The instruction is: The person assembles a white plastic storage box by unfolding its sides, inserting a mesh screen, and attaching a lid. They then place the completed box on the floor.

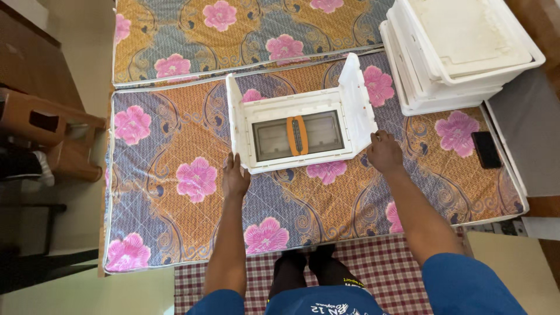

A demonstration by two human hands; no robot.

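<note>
Where the two floral mattresses meet, a white plastic enclosure box [300, 119] lies on the nearer mattress [175, 192], roughly at its middle and toward its far edge. Its body is a shallow rectangle of smooth, matte moulded plastic, with two flat side flaps standing up at left and right. Set into its face is a translucent grey window panel [298, 136], crossed upright at the centre by an orange oval latch [297, 135].

At the box's near left corner rests the left hand [235, 178], palm down, fingers extended and loose, fingertips touching the lower edge of the left flap; it clasps nothing. The right hand [383, 153] sits at the near right corner, fingers bent against the base of the right flap, pressing on it rather than closing around it.

Both mattresses are quilted cloth, printed with pink flowers on orange and blue-grey scrolls and piped in white. To the far right, a stack of white plastic trays [461, 52] overlaps the mattress corner, and a dark flat phone [485, 149] lies near the right edge. A red checked cloth [379, 274] covers the floor at the person's feet, and a brown plastic stool [52, 131] stands off to the left.
</note>
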